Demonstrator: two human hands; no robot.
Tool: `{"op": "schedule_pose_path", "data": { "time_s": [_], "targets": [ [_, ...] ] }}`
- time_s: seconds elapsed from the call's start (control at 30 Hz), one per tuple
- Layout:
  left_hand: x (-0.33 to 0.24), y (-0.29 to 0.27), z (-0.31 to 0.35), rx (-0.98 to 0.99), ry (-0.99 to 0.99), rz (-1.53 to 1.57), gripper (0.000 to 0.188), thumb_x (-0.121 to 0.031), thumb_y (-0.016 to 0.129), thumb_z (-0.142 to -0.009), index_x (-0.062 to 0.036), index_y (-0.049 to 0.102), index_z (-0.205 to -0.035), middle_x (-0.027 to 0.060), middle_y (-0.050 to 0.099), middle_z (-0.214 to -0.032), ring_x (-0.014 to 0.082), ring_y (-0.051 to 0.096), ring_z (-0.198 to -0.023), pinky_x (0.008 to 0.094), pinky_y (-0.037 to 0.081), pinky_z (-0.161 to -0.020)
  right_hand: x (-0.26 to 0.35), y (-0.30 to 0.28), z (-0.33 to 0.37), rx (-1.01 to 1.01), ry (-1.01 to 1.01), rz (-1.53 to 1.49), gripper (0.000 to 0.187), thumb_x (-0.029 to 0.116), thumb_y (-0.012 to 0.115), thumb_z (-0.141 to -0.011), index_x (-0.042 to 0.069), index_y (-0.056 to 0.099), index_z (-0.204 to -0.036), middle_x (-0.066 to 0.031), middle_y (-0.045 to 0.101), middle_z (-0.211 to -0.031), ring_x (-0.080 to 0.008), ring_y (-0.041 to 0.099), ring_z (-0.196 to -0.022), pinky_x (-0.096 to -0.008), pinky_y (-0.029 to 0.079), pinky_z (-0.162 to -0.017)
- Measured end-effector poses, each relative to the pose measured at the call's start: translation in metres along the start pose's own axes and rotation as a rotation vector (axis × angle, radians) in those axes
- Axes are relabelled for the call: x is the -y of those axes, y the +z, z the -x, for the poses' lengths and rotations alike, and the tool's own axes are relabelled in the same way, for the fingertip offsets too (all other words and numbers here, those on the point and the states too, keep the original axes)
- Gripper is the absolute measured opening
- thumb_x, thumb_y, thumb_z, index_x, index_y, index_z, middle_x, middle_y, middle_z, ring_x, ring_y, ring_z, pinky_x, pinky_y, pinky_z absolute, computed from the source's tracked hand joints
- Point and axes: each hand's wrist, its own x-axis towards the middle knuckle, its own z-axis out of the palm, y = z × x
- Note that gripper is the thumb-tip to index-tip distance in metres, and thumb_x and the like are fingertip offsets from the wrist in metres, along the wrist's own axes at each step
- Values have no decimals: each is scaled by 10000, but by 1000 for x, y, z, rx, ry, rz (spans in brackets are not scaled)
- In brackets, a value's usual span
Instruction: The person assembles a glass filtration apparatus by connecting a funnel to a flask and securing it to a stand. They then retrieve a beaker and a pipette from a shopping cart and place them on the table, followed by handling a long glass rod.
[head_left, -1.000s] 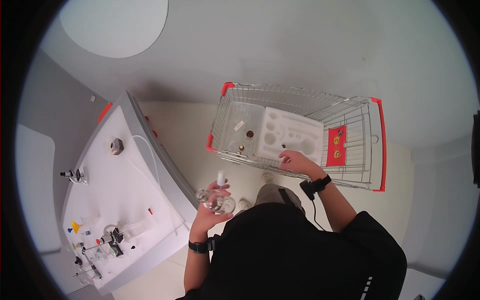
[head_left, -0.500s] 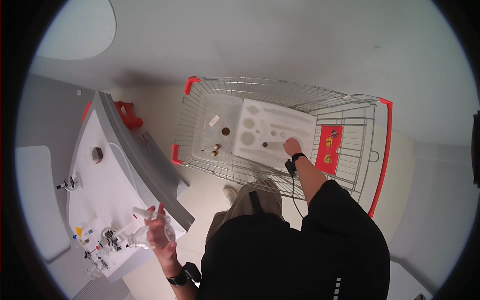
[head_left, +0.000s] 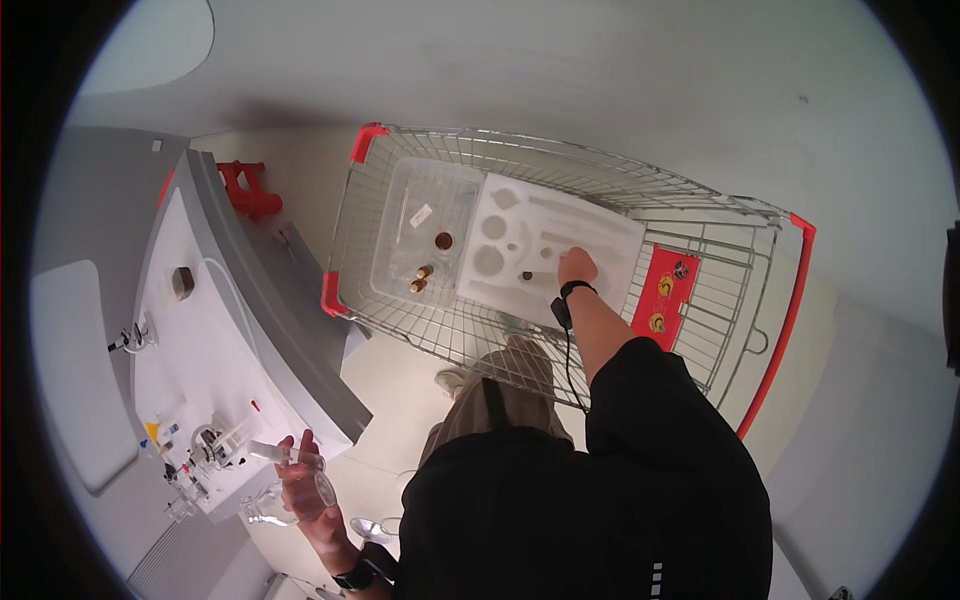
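Glass flask [head_left: 270, 504] gripped in left hand [head_left: 308, 490] near the white table [head_left: 195, 345].
The right hand [head_left: 577, 268] is positioned over the white foam tray [head_left: 614, 238]; whether anything is gripped cannot be told.

This cart [head_left: 600, 155] is shiny metal, handle [head_left: 806, 242] smooth red plastic. Clear bin [head_left: 396, 238] looks like glossy plastic from here, tray [head_left: 622, 245] matt foam, flask [head_left: 270, 503] glossy glass, shirt [head_left: 560, 520] dull cloth.

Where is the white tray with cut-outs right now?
In the head view, the white tray lies in the wire cart, upper centre, between the clear bin on its left and the red panel on its right, with the right hand over it.
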Motion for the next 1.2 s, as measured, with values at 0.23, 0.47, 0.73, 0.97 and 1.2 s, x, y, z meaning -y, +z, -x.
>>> {"op": "schedule_pose_path", "data": {
  "time_s": [0.23, 0.47, 0.73, 0.97, 1.2],
  "targets": [
    [4, -5, 16, -58, -58, 34, 702, -402, 855, -616, -109, 534, -1167, 139, 302, -1478, 415, 296, -1383, 489, 173, -1161, -6, 7, -1, -10, -10, -5, 292, 332, 591, -819, 72, 693, -905, -159, 685, -962, -351, 653, -909, -458, 522, -761],
    [12, -19, 23, -91, -17, 55, 696, -446, 831, -642, -109, 530, -1171, 155, 307, -1464, 436, 332, -1355, 499, 225, -1132, -25, -39, 24, -88, -95, -23, 260, 324, 615, -777, 88, 697, -849, -142, 688, -905, -336, 652, -889, -454, 510, -749],
    [17, -24, 14, -47, 12, 81, 675, -442, 828, -649, -123, 530, -1165, 149, 305, -1478, 426, 333, -1360, 483, 213, -1140, -61, -31, 18, -150, -292, -192, 198, 267, 616, -786, 121, 695, -893, -103, 688, -895, -310, 651, -870, -442, 523, -763],
    [13, -19, 15, -53, -22, 58, 675, -423, 834, -648, -117, 533, -1168, 153, 295, -1483, 421, 325, -1365, 487, 209, -1147, -35, -4, 7, -58, -193, -47, 218, 269, 605, -803, 96, 692, -902, -125, 682, -922, -328, 645, -905, -445, 523, -772],
    [7, -6, 16, -85, -39, 77, 696, -402, 843, -636, -102, 533, -1183, 162, 280, -1491, 416, 320, -1369, 483, 208, -1150, 0, 1, 4, -21, -61, 94, 229, 285, 602, -822, 89, 698, -889, -148, 691, -942, -347, 662, -892, -456, 535, -744]
  ]
}}
